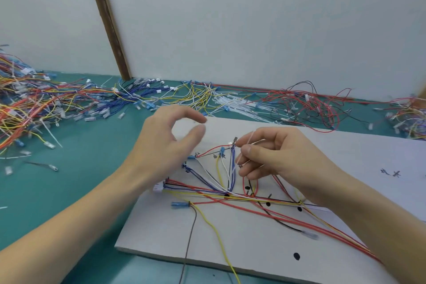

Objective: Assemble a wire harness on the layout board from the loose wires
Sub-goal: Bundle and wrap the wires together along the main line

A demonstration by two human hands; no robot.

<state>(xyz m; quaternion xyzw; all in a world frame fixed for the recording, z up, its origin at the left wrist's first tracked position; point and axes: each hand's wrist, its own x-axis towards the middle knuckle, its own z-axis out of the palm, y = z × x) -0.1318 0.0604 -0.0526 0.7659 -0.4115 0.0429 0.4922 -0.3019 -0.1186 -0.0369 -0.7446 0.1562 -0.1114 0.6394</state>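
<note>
Step in hand: you appear to be tying the upright run of wires at the top of the harness with a cable tie; bring the tie round every strand in that run before you cinch it, and let the pegs keep the wires on their routes.
Layout board: the flat white layout board (265, 244) lies on the teal surface (69, 191) right in front of you, marked with black dots and some handwritten marks at its right.
Harness: the part-laid harness of red, yellow, blue, white and black wires (227, 185) fans out from a junction near the board's middle; long red and yellow strands run off toward the lower right, and a grey and a yellow wire hang over the near edge.
Loose stock: heaps of loose coloured wires (34, 104) stretch along the far surface against the wall.
Left hand: your left hand (161, 145) hovers above the board's upper left with fingers loosely curved, grasping nothing.
Right hand: your right hand (276, 157) pinches a thin translucent white cable tie (243, 152) beside the blue strands.
Terminals: small blue insulated terminals (179, 204) cap several wire ends.
</note>
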